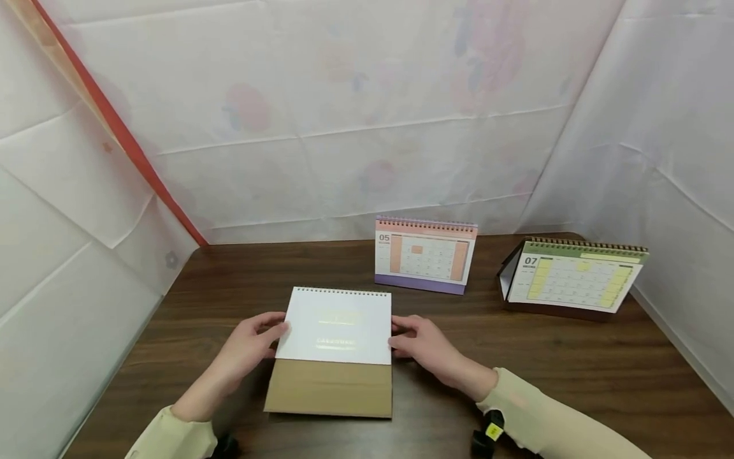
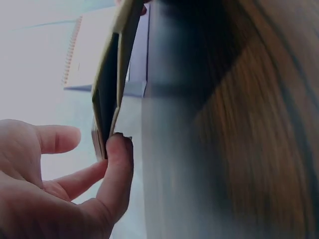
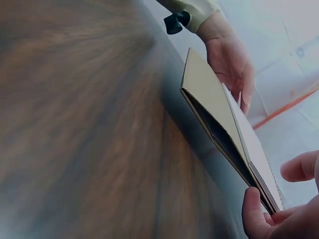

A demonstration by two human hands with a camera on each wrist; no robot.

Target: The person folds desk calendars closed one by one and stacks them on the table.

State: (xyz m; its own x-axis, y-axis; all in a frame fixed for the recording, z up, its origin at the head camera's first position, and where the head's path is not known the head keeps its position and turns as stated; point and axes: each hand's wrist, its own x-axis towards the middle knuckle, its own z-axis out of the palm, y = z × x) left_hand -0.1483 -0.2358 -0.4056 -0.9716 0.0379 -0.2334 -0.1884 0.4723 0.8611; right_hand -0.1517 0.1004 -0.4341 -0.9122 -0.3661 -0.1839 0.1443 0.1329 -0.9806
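Between my two hands is a desk calendar (image 1: 338, 325) with a white, gold-lettered cover, a spiral binding along its top and a brown cardboard stand (image 1: 329, 389) toward me. My left hand (image 1: 249, 347) holds its left side, thumb near the cover and fingers at the edge and underneath. On the opposite side my right hand (image 1: 430, 347) holds the right edge in the same way. In both wrist views the folded cardboard (image 2: 119, 69) shows a narrow gap between its layers, and fingertips (image 3: 252, 196) support it from the table side.
Behind stands a calendar with a purple base (image 1: 424, 255), marked 05. At the right is another upright calendar (image 1: 576, 277), marked 07, with green and yellow print. The dark wood table (image 1: 229, 274) meets pale curtains (image 1: 344, 159) at the back and sides.
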